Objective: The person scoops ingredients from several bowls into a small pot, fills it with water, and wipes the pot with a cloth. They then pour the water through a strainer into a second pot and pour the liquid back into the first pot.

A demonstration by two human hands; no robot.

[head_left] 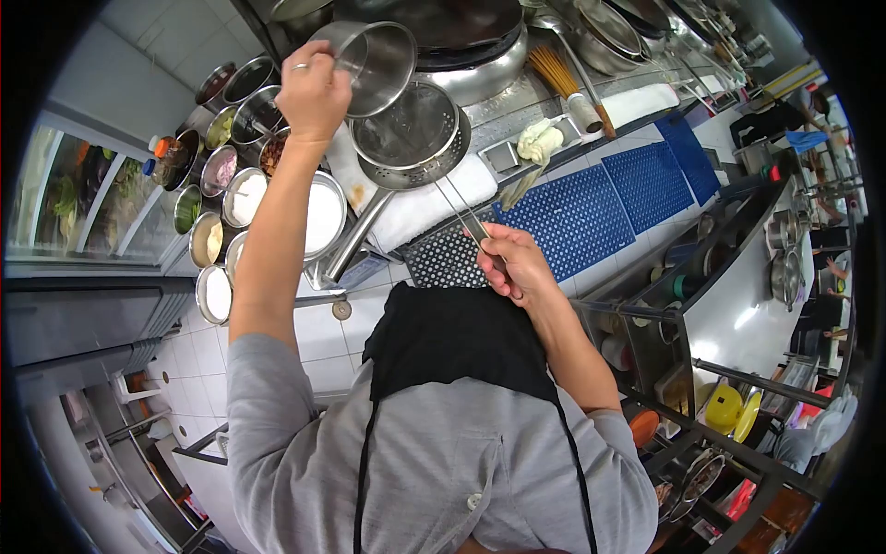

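My left hand (314,90) is closed on the rim of a steel bowl (380,69), which is tilted above a perforated strainer (434,164). Fingers of my right hand (513,264) are wrapped round the end of a thin metal handle (472,224) that runs up to the strainer. Beneath the strainer is a steel pan whose long handle (355,242) points down and left. What the bowl holds, if anything, I cannot make out. A folded white towel (438,205) lies beside the pan.
Several seasoning containers (219,173) stand left of my left forearm. A large wok (461,28) is behind the strainer. To the right are a bamboo brush (556,74), a greenish cloth (540,141) and a steel counter (738,314). Blue mats (581,222) cover part of the floor.
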